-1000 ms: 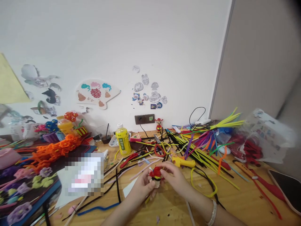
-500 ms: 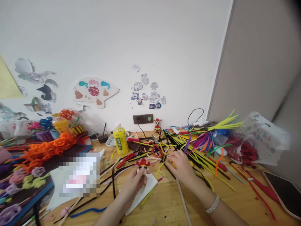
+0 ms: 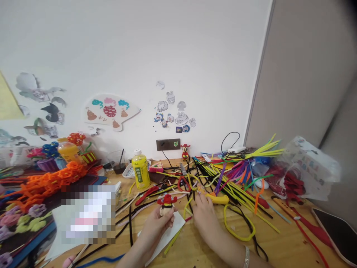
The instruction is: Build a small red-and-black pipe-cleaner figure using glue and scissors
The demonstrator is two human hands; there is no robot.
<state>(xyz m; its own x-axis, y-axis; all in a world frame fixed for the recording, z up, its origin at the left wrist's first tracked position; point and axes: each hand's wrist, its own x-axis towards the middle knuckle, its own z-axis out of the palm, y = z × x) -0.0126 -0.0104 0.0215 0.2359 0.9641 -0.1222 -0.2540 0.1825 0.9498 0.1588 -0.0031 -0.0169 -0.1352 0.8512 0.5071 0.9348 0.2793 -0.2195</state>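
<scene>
In the head view my left hand (image 3: 158,223) is closed around the pale lower part of a small figure (image 3: 166,205) with a red winged hat and a black and yellow band. Just below it, a white sheet of paper (image 3: 170,232) lies on the table. My right hand (image 3: 205,214) rests palm down over the strewn pipe cleaners, fingers stretched forward. Its fingertips are at a yellow and black strand, and I cannot make out anything held. A yellow-handled tool (image 3: 219,199) lies just right of those fingers, and red-handled scissors (image 3: 183,183) lie beyond them.
A yellow drink bottle (image 3: 141,172) stands behind my left hand. A similar red-hatted figure (image 3: 185,152) stands by the wall socket. Bundled pipe cleaners (image 3: 237,167), a clear plastic bag (image 3: 312,167) and a phone (image 3: 334,230) are on the right. Orange pipe-cleaner flowers (image 3: 52,182) lie left.
My right hand has moved left and down, uncovering the yellow-handled tool and a yellow loop. The pale stick below it no longer shows. My left hand still holds the figure, now turned slightly.
</scene>
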